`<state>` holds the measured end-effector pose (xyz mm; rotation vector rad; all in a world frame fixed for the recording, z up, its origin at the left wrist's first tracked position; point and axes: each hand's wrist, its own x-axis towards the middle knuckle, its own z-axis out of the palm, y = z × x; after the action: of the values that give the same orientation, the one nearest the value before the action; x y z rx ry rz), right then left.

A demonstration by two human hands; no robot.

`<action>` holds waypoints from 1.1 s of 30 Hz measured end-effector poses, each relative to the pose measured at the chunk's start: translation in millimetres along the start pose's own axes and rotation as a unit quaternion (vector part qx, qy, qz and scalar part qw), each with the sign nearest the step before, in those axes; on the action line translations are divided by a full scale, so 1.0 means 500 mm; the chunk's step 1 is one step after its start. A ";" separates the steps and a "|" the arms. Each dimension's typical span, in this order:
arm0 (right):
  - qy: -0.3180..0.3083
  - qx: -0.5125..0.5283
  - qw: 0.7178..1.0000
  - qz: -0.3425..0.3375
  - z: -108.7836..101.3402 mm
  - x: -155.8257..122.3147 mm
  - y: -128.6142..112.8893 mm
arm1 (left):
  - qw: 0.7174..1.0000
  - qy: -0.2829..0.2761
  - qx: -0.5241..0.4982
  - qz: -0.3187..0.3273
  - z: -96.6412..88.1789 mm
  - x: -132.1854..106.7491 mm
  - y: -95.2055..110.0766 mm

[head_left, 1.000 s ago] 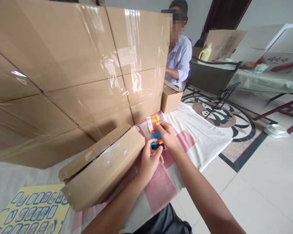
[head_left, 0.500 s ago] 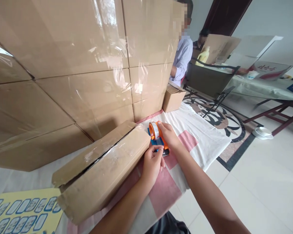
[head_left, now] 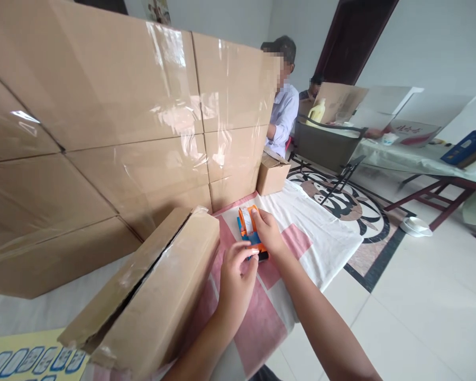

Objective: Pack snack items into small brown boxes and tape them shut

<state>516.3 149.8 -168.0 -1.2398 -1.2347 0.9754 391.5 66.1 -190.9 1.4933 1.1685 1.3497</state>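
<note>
My right hand [head_left: 266,231] grips an orange and blue tape dispenser [head_left: 247,227] with a roll of clear tape, held over the pink and white cloth [head_left: 321,238]. Just below it, my left hand [head_left: 237,272] pinches something at the dispenser's lower end with thumb and fingers together; what it holds is too small to name. A long cardboard box [head_left: 154,296] lies to the left of both hands, its top flaps slightly apart along a dark seam.
A wall of taped cardboard boxes [head_left: 115,121] rises behind the long box. A small carton [head_left: 272,173] stands on the cloth beyond. A seated person [head_left: 280,114] works behind it. A folding chair [head_left: 329,145], table [head_left: 420,164] and yellow sticker sheet [head_left: 27,357] are around.
The long box has swung so its near end points more towards me. Both hands stayed on the dispenser and shifted slightly left; my view tilted upward.
</note>
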 end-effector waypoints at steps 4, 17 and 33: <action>0.050 -0.023 0.998 -0.032 -0.003 -0.001 -0.001 | 0.990 -0.046 -0.070 -0.116 0.010 -0.002 -0.008; 0.058 -0.006 0.998 -0.017 -0.004 -0.001 -0.005 | 0.972 -0.066 -0.141 -0.177 0.022 -0.013 -0.037; 0.118 0.031 0.992 0.025 -0.032 0.013 -0.011 | 0.974 -0.072 -0.105 -0.185 0.026 -0.032 -0.023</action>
<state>532.4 153.3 -160.2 -1.3017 -0.9879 0.8684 402.7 53.8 -207.7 1.1355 1.1080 1.0562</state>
